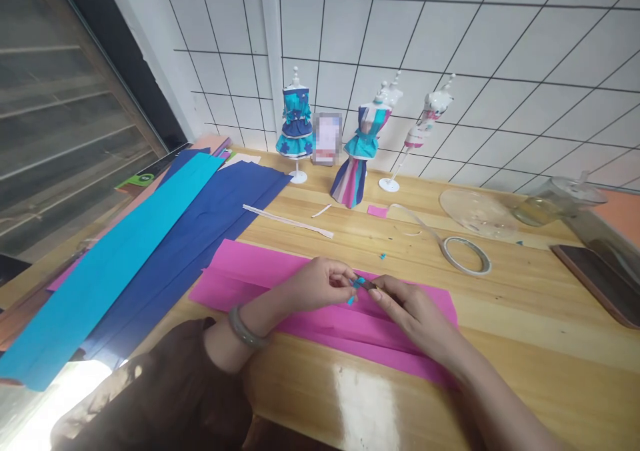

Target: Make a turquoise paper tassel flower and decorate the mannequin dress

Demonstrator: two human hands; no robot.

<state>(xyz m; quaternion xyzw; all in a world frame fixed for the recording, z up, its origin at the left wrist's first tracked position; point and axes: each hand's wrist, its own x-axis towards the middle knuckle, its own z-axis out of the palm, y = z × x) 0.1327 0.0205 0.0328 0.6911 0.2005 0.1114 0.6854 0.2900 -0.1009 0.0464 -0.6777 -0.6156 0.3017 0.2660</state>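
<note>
Step in hand, by judgement: fine work with one small dark tool (369, 285), kind unclear, on a small blue piece (351, 299), held over the pink paper (325, 324) (layers uncounted) on the counter (540, 371). Left fingers (343, 295): pinched on the blue piece. Right fingers (387, 303): gripping the dark tool. Called for next, seemingly: a steady pinch and small, careful tool movements. Also counted: dress forms (296, 127), four, one partly hidden; tape roll (456, 266), one; white strips (287, 221), two; pink scrap (377, 211), one; turquoise sheet (115, 257), one.
</note>
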